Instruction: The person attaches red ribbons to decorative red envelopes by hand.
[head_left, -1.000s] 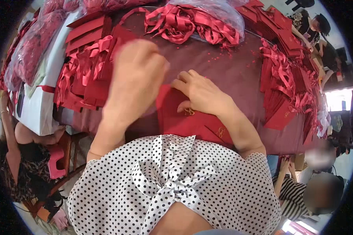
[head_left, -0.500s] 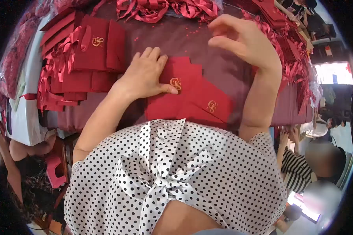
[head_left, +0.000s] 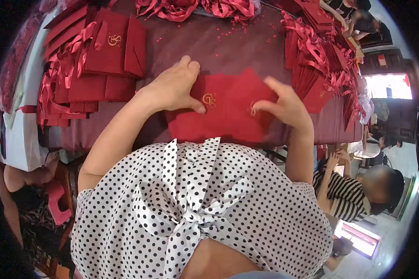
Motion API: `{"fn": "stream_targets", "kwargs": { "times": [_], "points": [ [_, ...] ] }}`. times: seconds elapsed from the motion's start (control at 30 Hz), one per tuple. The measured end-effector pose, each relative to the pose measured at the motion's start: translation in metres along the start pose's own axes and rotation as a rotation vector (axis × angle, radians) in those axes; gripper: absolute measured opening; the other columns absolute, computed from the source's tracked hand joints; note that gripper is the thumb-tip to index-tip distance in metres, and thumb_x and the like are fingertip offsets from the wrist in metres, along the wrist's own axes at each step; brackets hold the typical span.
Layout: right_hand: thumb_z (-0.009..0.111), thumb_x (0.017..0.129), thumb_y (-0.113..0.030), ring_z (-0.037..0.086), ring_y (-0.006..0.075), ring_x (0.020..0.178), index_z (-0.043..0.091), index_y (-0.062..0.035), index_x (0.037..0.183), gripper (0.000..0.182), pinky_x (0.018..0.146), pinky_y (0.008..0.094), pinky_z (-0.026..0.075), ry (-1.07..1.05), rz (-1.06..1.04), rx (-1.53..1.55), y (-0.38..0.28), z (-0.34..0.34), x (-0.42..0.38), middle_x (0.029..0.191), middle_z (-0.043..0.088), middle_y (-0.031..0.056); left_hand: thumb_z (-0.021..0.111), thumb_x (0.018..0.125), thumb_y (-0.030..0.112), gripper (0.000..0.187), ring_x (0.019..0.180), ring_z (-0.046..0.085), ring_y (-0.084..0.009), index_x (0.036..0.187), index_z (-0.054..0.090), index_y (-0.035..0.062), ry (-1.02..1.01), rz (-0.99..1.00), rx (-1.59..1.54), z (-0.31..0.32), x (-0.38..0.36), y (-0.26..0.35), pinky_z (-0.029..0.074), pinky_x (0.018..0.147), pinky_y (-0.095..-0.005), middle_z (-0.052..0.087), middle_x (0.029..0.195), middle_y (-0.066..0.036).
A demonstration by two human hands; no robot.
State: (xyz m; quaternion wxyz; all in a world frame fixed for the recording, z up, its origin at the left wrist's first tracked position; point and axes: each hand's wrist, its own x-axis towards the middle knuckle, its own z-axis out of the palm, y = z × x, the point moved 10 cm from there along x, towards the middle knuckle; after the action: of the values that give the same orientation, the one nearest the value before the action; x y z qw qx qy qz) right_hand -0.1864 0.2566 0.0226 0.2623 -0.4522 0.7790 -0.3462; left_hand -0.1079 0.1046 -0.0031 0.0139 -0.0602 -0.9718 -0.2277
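Two flat red paper bags with gold letter marks lie overlapping at the table's front edge, the left bag and the right bag. My left hand rests on the left bag's left side, thumb by the gold mark, fingers stretched toward the top edge. At the right bag's right side is my right hand. Its thumb presses on the face over the gold mark, and the index finger points along the upper edge. The other right fingers are mostly hidden. Both bags' outlines look slightly blurred.
Stacked red bags with ribbons stand at the left. More ribboned bags lie at the right, and a heap of red ribbon sits at the back. Small red scraps dot the dark red tablecloth. A person in stripes sits at the right.
My right hand has come down from above the table onto the right bag. That bag has turned more upright beside the left one. My left hand stays on the left bag.
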Motion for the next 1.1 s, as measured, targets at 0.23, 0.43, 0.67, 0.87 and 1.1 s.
{"fn": "stream_targets", "kwargs": {
  "times": [0.23, 0.43, 0.67, 0.87, 1.1],
  "points": [
    [0.078, 0.072, -0.025, 0.064, 0.0260, 0.098, 0.056, -0.0020, 0.109, 0.048, 0.085, 0.0335, 0.048, 0.310, -0.210, -0.216, -0.036, -0.035, 0.066, 0.102, 0.066, 0.0162, 0.075, 0.071, 0.019, 0.045, 0.100, 0.055, -0.0398, 0.105, 0.050, 0.0022, 0.371, -0.113, -0.074, -0.032, 0.041, -0.067, 0.046, 0.085, -0.0457, 0.059, 0.101, -0.021],
    [0.076, 0.073, -0.022, 0.065, 0.0242, 0.098, 0.062, -0.0048, 0.117, 0.049, 0.085, 0.0321, 0.049, 0.140, -0.282, -0.199, -0.019, -0.014, 0.135, 0.107, 0.066, 0.0160, 0.055, 0.084, 0.000, 0.021, 0.104, 0.054, -0.0343, 0.105, 0.060, -0.0004, 0.685, 0.032, -0.068, -0.072, 0.022, -0.065, 0.044, 0.089, -0.0383, 0.057, 0.106, -0.016],
    [0.076, 0.075, -0.011, 0.062, 0.0129, 0.088, 0.061, -0.0038, 0.112, 0.041, 0.077, 0.0277, 0.050, 0.179, -0.127, -0.108, 0.009, 0.007, 0.141, 0.100, 0.066, 0.0071, 0.068, 0.080, 0.035, 0.032, 0.102, 0.048, -0.0305, 0.097, 0.063, 0.0076, 0.469, 0.068, -0.027, -0.040, 0.004, -0.025, 0.037, 0.086, -0.0451, 0.056, 0.100, -0.012],
    [0.078, 0.068, -0.011, 0.059, 0.0251, 0.084, 0.057, -0.0029, 0.095, 0.035, 0.076, 0.0334, 0.048, 0.303, -0.482, -0.301, -0.056, 0.015, 0.114, 0.088, 0.059, 0.0100, 0.069, 0.074, 0.010, 0.041, 0.111, 0.045, -0.0308, 0.112, 0.053, 0.0059, 0.769, -0.003, 0.071, -0.063, -0.012, -0.012, 0.035, 0.093, -0.0439, 0.049, 0.115, -0.011],
    [0.073, 0.073, -0.016, 0.059, 0.0304, 0.086, 0.061, -0.0049, 0.086, 0.020, 0.074, 0.0384, 0.047, 0.273, -0.539, -0.251, -0.063, 0.012, 0.109, 0.086, 0.062, 0.0112, 0.068, 0.073, 0.008, 0.021, 0.096, 0.049, -0.0286, 0.090, 0.056, 0.0062, 0.594, -0.021, 0.062, -0.054, -0.010, -0.018, 0.037, 0.085, -0.0423, 0.053, 0.092, -0.008]
  ]
}}
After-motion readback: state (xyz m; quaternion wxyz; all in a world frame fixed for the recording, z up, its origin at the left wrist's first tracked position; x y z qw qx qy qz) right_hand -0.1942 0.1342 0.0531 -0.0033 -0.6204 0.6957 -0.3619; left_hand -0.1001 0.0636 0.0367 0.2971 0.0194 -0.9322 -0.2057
